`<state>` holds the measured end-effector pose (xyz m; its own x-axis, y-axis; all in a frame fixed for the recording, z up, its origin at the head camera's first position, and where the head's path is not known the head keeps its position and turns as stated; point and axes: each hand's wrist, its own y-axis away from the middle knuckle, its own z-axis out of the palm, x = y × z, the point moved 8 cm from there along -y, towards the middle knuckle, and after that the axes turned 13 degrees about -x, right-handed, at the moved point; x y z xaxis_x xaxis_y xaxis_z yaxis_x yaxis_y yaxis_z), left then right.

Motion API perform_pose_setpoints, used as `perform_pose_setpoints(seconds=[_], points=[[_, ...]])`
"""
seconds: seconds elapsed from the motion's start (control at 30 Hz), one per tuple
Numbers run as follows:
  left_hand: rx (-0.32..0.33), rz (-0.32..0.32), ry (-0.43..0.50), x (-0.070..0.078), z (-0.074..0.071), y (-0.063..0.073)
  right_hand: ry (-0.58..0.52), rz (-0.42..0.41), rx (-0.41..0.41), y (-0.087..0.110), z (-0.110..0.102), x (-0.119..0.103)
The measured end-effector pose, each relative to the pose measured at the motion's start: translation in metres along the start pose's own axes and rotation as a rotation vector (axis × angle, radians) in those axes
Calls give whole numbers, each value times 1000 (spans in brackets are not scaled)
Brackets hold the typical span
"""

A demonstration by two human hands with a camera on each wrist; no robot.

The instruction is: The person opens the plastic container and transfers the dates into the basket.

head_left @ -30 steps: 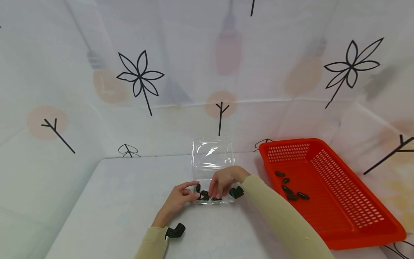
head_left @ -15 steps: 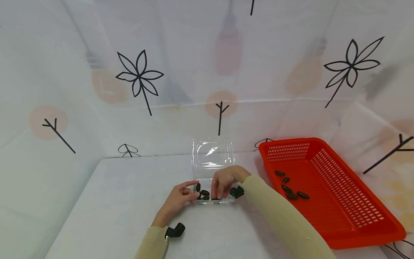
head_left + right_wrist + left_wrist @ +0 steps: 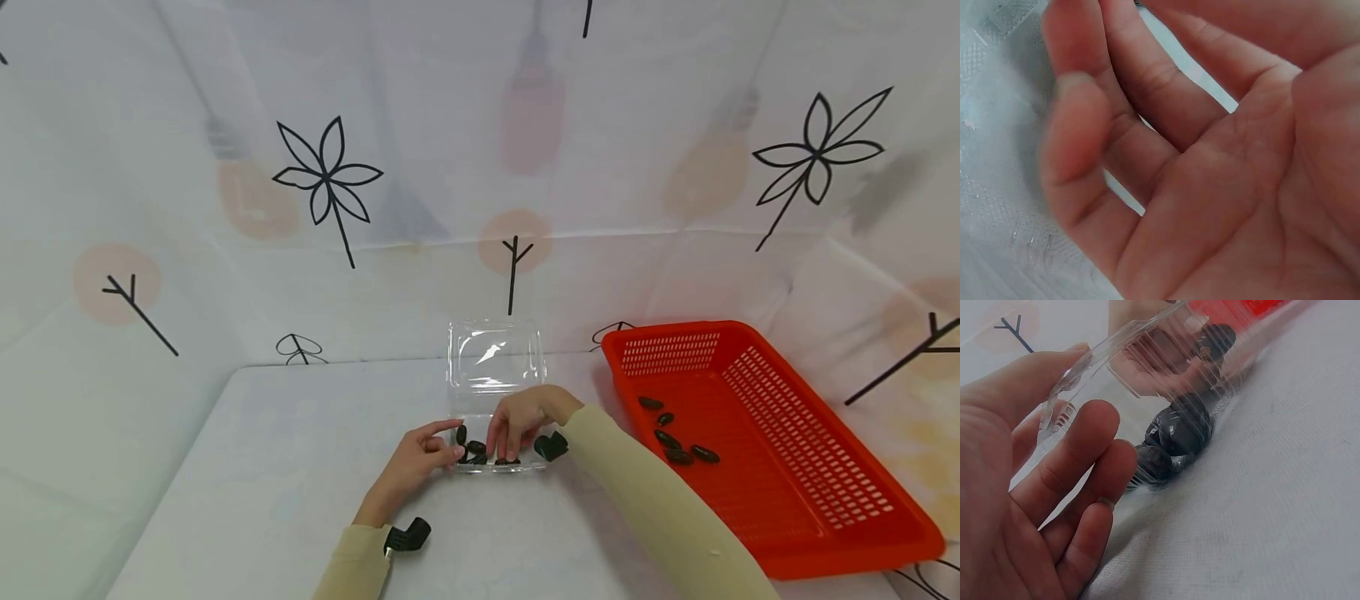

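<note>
A clear plastic box (image 3: pixel 495 350) stands with its lid raised at the back. My left hand (image 3: pixel 416 458) pinches its left wall, thumb and fingers on either side of the plastic in the left wrist view. Several dark, glossy oval pieces (image 3: pixel 475 448) lie in the box's left part, also visible through the ribbed side. My right hand (image 3: pixel 517 421) reaches down into the box with curled fingers. Its fingertips pinch another dark oval piece (image 3: pixel 1215 341), seen through the plastic. In the right wrist view the palm and curled fingers (image 3: pixel 1079 131) hide that piece.
A red plastic basket (image 3: pixel 772 467) with slotted walls stands on the right, with several dark oval pieces (image 3: pixel 678 457) at its left side. White cloth covers the table (image 3: pixel 300 467). A patterned cloth (image 3: pixel 420 183) hangs behind. Both wrists carry small black devices (image 3: pixel 407 535).
The right hand's fingertips have dipped slightly and risen again inside the box, and the dark piece beneath them has shifted a little right. The left hand stays at the box's left wall.
</note>
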<state>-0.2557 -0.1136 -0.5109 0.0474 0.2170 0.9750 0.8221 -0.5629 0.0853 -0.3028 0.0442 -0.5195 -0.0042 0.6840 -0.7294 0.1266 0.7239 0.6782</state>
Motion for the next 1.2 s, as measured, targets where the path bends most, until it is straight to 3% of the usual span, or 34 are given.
perform_pose_setpoints(seconds=[0.17,0.6,0.83,1.07,1.2], points=[[2,10,5,10,1,2,-44,1,-20,3,1,0],[4,11,15,10,1,2,-125,-32,-62,4,4,0],[-2,-9,1,7,1,2,-109,-56,-9,6,-1,-1],[1,-16,-30,-25,-3,-7,-116,-117,65,18,-7,-7],[3,-9,-27,-23,-3,-6,-95,-128,116,31,-12,-9]])
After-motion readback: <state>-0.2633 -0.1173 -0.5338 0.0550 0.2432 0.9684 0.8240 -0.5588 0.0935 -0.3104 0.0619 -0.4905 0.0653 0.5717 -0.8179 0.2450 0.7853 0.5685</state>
